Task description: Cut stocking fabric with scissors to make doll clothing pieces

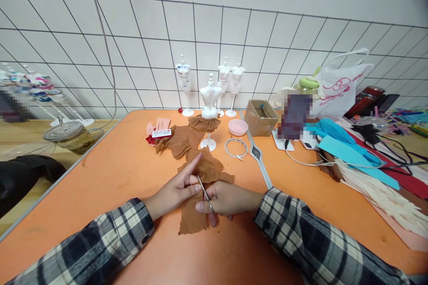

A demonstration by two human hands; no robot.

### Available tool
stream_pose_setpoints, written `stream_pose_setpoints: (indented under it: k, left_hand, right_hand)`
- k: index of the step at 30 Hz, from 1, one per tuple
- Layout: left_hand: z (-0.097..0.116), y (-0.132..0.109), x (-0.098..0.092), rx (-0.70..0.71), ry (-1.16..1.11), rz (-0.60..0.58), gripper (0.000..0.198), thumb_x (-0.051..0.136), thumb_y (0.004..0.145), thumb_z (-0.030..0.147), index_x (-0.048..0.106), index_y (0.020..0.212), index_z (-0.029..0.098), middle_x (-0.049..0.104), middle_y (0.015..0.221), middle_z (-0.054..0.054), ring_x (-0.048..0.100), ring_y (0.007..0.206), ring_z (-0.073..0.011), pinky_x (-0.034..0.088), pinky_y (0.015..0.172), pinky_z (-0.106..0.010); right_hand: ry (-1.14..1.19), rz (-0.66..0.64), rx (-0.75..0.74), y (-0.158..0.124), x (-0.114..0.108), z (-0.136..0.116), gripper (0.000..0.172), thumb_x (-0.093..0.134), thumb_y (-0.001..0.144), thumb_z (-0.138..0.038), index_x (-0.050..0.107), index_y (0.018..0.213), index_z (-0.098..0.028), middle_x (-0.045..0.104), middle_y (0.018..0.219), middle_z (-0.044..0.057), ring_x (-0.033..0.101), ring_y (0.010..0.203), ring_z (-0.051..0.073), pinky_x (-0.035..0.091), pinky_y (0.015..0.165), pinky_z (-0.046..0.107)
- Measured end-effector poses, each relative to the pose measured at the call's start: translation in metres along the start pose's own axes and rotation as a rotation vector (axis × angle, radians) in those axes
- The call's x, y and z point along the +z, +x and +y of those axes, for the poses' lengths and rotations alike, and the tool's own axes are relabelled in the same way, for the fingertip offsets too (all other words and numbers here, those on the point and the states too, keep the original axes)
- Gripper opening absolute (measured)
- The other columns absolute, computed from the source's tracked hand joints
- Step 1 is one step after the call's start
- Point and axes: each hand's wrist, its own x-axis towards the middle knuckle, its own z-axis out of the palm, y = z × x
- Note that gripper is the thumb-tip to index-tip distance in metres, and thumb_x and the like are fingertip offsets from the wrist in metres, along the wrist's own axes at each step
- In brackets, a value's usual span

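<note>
Small metal scissors (205,191) are in my right hand (222,198), its thumb at a handle loop and the blade slanting up toward my left hand (180,187). That hand pinches a piece of brown crepe paper (193,217) between thumb and curled fingers, while its index finger points forward. The paper hangs below my hands. More crumpled brown crepe paper (209,167) lies just beyond them. Farther back stands a small white dress form (210,98) with a ruffled brown crepe paper skirt (204,123) around its waist.
Behind are several more white dress forms (184,80), a pink bowl (237,127), a wire coil (236,147) and a cardboard box (262,118). A small box (162,133) sits on paper at left. A phone (294,116), cables and coloured paper strips (359,160) fill the right side.
</note>
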Motion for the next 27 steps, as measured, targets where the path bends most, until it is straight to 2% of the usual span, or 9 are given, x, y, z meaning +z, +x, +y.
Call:
stream_pose_setpoints:
  k: [4,7,9,11,14,17,20,24,27]
  left_hand:
    - [-0.001,0.0,-0.001,0.003,-0.002,0.006,0.087,0.056,0.093,0.036,-0.006,0.154,0.028,0.048,0.066,0.007,0.042,0.056,-0.0083,0.028,0.056,-0.022]
    - [0.002,0.0,0.0,-0.001,-0.019,-0.006,0.084,0.058,0.092,0.035,0.003,0.155,0.027,0.053,0.066,0.006,0.047,0.058,-0.0088,0.031,0.057,-0.022]
    - [0.006,0.0,0.001,-0.012,-0.053,-0.042,0.077,0.059,0.092,0.034,0.014,0.154,0.025,0.06,0.07,0.003,0.056,0.064,-0.0117,0.037,0.062,-0.024]
    - [0.01,-0.001,0.003,-0.037,-0.091,-0.072,0.063,0.059,0.092,0.035,0.032,0.147,0.022,0.066,0.075,-0.001,0.062,0.071,-0.0153,0.041,0.066,-0.027]
    - [0.015,-0.001,0.005,-0.069,-0.087,-0.073,0.033,0.061,0.09,0.036,0.058,0.116,0.016,0.07,0.08,-0.005,0.064,0.075,-0.0166,0.043,0.07,-0.028]
    - [0.016,0.0,0.004,-0.078,-0.037,-0.071,0.026,0.062,0.089,0.039,0.06,0.098,0.014,0.071,0.08,-0.005,0.063,0.075,-0.0159,0.044,0.07,-0.027]
    - [0.015,0.002,0.001,-0.085,0.005,-0.089,0.028,0.061,0.089,0.042,0.06,0.095,0.014,0.071,0.081,-0.005,0.063,0.075,-0.016,0.044,0.071,-0.028]
    - [0.013,0.003,-0.002,-0.086,0.072,-0.072,0.033,0.064,0.086,0.045,0.061,0.089,0.013,0.07,0.079,-0.004,0.06,0.071,-0.0141,0.042,0.066,-0.025]
    - [0.012,0.003,-0.002,-0.094,0.09,-0.062,0.035,0.065,0.084,0.047,0.06,0.083,0.013,0.068,0.076,-0.004,0.058,0.067,-0.0131,0.041,0.063,-0.024]
  right_hand:
    - [-0.007,-0.005,0.012,0.002,0.0,0.003,0.038,0.056,0.087,-0.045,0.058,0.065,-0.014,0.061,0.058,-0.001,0.041,0.042,0.005,0.035,0.036,0.014]
    - [0.004,-0.013,-0.003,0.001,0.0,0.003,0.037,0.057,0.088,-0.045,0.057,0.066,-0.014,0.06,0.058,-0.001,0.043,0.045,0.006,0.035,0.037,0.014]
    - [0.04,-0.03,-0.027,-0.001,-0.001,0.002,0.036,0.06,0.085,-0.049,0.057,0.072,-0.015,0.06,0.059,-0.002,0.046,0.051,0.007,0.035,0.038,0.013]
    - [0.089,-0.056,-0.044,-0.003,-0.002,0.001,0.038,0.064,0.081,-0.053,0.056,0.077,-0.017,0.059,0.058,-0.003,0.045,0.052,0.007,0.033,0.039,0.013]
    - [0.107,-0.056,-0.049,-0.004,-0.003,0.002,0.041,0.067,0.079,-0.056,0.057,0.079,-0.017,0.057,0.054,-0.006,0.039,0.045,0.005,0.03,0.038,0.014]
    - [0.052,-0.045,-0.066,-0.004,-0.004,0.001,0.042,0.067,0.078,-0.057,0.059,0.078,-0.016,0.059,0.056,-0.005,0.041,0.045,0.005,0.031,0.039,0.015]
    - [0.026,-0.06,-0.069,-0.004,-0.006,0.001,0.044,0.067,0.077,-0.059,0.061,0.081,-0.015,0.063,0.061,-0.004,0.044,0.047,0.005,0.034,0.041,0.015]
    - [0.074,-0.056,-0.061,-0.003,-0.005,0.005,0.046,0.068,0.077,-0.06,0.062,0.081,-0.014,0.061,0.058,-0.004,0.039,0.043,0.004,0.03,0.039,0.015]
    - [0.084,-0.064,-0.109,-0.003,-0.004,0.007,0.045,0.067,0.077,-0.059,0.062,0.079,-0.014,0.061,0.057,-0.004,0.039,0.042,0.004,0.03,0.039,0.015]
